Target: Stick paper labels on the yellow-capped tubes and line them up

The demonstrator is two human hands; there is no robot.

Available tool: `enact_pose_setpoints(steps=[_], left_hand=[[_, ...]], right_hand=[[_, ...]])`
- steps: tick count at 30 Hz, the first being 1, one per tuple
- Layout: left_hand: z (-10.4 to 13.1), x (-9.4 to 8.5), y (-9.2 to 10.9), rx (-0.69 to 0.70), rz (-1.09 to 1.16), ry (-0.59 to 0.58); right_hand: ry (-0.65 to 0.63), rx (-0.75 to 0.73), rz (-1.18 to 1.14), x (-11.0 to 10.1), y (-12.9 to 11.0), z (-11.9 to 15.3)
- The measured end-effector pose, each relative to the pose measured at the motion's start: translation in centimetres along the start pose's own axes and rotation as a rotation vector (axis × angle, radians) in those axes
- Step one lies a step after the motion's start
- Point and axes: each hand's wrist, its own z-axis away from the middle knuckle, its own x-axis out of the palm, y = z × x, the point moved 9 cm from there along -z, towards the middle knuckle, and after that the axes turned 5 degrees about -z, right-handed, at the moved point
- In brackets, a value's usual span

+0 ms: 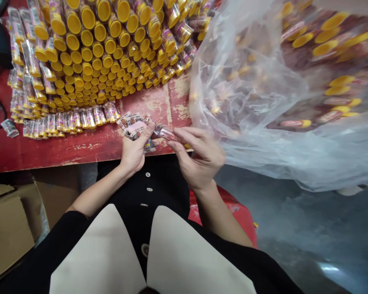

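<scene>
My left hand (134, 152) pinches a fanned bunch of printed plastic sleeves (135, 125) above the table's front edge. Between my hands lies a slim clear tube (164, 132) with dark contents, its left end at the sleeves. I cannot tell whether that end is inside one. My right hand (200, 157) has thumb and fingers closed on the tube's right part, where a bit of yellow cap shows beneath the fingers. Just behind my left hand is a row of wrapped tubes (75, 121) with yellow caps.
A large stack of yellow-capped tubes (95, 61) fills the back left of the worn red table (110, 151). On the right bulges a translucent plastic bag (248, 94) holding more capped tubes. A small packet (10, 128) lies far left. Cardboard boxes (10, 228) stand below left.
</scene>
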Motion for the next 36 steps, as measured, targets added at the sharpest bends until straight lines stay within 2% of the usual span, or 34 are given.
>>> enact_pose_setpoints(steps=[3, 7, 8, 11, 13, 17, 20, 22, 23, 26, 28, 32, 33, 36], left_hand=[[0.4, -0.2, -0.1, 0.026, -0.005, 0.03], [0.6, -0.5, -0.4, 0.039, -0.066, 0.045], [0.6, -0.5, -0.5, 0.036, -0.073, 0.043], [0.7, -0.6, -1.0, 0.025, -0.044, 0.03], [0.7, -0.7, -1.4, 0.028, -0.024, 0.026], [0.7, -0.8, -1.6, 0.057, -0.061, 0.019], [0.4, -1.3, -0.8, 0.11, -0.069, 0.065], [0.2, -1.3, -0.5, 0.101, -0.061, 0.062], [0.1, -1.1, -0.6, 0.078, -0.062, 0.041], [0.2, -0.6, -1.2, 0.004, -0.048, -0.005], [0.3, -0.7, -1.7, -0.05, -0.012, 0.0], [0.6, -1.1, -2.0, -0.073, -0.014, -0.007], [0.7, -1.1, -2.0, -0.069, -0.042, -0.019], [1.3, -1.2, -2.4, -0.1, -0.116, -0.056]], right_hand=[[0.017, -0.001, -0.016, 0.4, 0.1, 0.7], [0.074, 0.314, -0.263, 1.2, 2.9, 2.1], [0.081, 0.332, -0.271, 1.4, 3.0, 2.3], [0.13, 0.168, -0.123, 0.9, 1.7, 2.3], [0.156, 0.136, -0.112, 0.9, 1.7, 2.3], [0.146, 0.442, -0.425, 2.5, 4.7, 3.3], [0.014, 0.541, -0.585, 3.9, 4.9, 3.8], [-0.092, 0.47, -0.574, 4.0, 3.7, 3.6], [-0.106, 0.409, -0.534, 3.7, 3.1, 3.4], [0.0, 0.263, -0.392, 2.3, 2.3, 3.2], [0.018, 0.248, -0.394, 2.4, 2.5, 3.2], [-0.125, 0.238, -0.414, 3.6, 2.7, 2.9], [-0.116, 0.224, -0.385, 3.3, 2.7, 2.7], [0.02, 0.2, -0.304, 1.8, 2.6, 2.1]])
